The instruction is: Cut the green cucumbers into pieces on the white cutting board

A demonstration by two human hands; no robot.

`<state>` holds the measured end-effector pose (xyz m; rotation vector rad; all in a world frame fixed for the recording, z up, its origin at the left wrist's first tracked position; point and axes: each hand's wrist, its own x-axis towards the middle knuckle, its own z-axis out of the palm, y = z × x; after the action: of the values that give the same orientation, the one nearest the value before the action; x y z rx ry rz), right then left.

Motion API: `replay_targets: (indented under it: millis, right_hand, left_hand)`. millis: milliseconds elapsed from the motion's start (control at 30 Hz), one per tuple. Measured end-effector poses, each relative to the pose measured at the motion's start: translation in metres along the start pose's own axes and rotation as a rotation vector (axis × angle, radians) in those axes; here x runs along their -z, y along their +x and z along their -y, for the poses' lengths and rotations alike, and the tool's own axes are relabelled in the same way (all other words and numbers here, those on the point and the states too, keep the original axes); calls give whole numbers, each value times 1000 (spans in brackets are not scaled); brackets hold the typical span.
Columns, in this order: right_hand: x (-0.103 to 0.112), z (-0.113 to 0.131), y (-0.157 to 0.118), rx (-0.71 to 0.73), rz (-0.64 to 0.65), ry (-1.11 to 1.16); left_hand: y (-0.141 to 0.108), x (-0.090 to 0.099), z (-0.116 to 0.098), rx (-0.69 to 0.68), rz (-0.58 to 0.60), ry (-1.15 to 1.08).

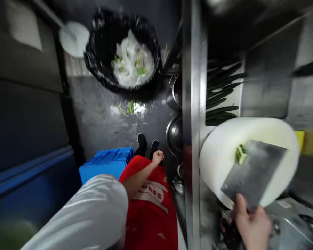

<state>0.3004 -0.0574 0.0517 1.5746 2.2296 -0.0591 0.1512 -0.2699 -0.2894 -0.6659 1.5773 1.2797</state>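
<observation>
My right hand (253, 222) is wrapped round the handle of a wide cleaver (257, 170). Its grey blade lies flat over a round white cutting board (224, 139). Against the blade's left edge sits a small piece of cut cucumber (241, 154), partly covered by the blade. My left hand (158, 158) hangs in front of my red apron (148, 218), away from the board. Its fingers are loosely curled in, and nothing shows in them.
Several long cucumbers (220, 95) lie in a tray beyond the board. A black-lined bin (104, 74) holding a white bag and green scraps stands on the floor. A blue crate (104, 165) is at my left. Metal pots (175, 133) sit under the counter edge (195, 104).
</observation>
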Motion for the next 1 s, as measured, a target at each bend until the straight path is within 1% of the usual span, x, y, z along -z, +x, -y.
replay_targets:
  millis: [33,67,100,133,167,200,233,267,300,367,433,500,567,600,633,700,833,1000]
  right_hand:
    - [3,17,1,-42,-8,76]
    - [7,32,2,-40,1,159]
    - [12,44,3,-33,-2,206]
    - [16,52,2,-11,-5,230]
    - [21,58,1,15,0,238]
    - [25,62,0,26,23,233]
    - [28,65,-2,16,43,222]
    - [31,66,-4,11,53,213]
    - [34,66,-5,7,65,205]
    - [39,66,-7,7,92,206]
    - [44,65,-8,7,118,230]
    - [48,63,-7,14,125,272]
    - [52,61,-7,27,131,315]
    - [53,59,-8,33,137,333]
    - [55,57,-8,37,148,346]
    - [57,50,-12,39,172,355]
    - [57,37,-24,60,207,358]
    - [53,34,-32,57,234,371]
  left_hand:
    - [-11,21,-30,-53,-12,34]
    - [-24,38,-60,-112,-22,69]
    - [-37,50,-89,-174,-30,105]
    - [-52,57,-117,-231,-32,139]
    - [-67,59,-144,-300,-27,178]
    - [-84,55,-168,-394,-12,225]
    - [-101,46,-190,-519,18,285]
    - [-119,32,-208,-668,67,354]
    - [-136,13,-224,-831,137,427]
    - [-166,-32,-246,-1127,326,565]
    - [-185,-81,-258,-1312,509,664]
    - [-191,-124,-266,-1439,630,750]
    - [-188,-155,-272,-1512,698,827]
    - [-185,-165,-274,-1529,720,859]
    - [-182,-172,-276,-1535,736,884]
    - [-178,-177,-279,-1541,758,914]
    - [-175,-176,-281,-1541,812,961]
    - [-171,-180,-284,-1563,808,1058]
